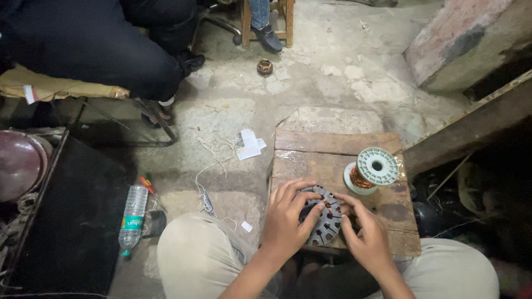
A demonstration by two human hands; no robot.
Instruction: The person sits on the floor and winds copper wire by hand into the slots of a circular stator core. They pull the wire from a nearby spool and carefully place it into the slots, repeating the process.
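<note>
A round grey metal stator core with slots around its rim lies on a worn wooden board. My left hand grips its left side, fingers curled over the rim. My right hand holds its right side, fingertips on the slots. A pale green plastic spool wound with copper wire lies on the board just beyond my right hand. My knees in beige trousers frame the board's near edge.
A plastic water bottle and a red-handled tool lie on the concrete floor at left, beside a dark mat. White string and paper scraps lie ahead. Another person in dark clothes sits at the back left. A wooden stool stands further back.
</note>
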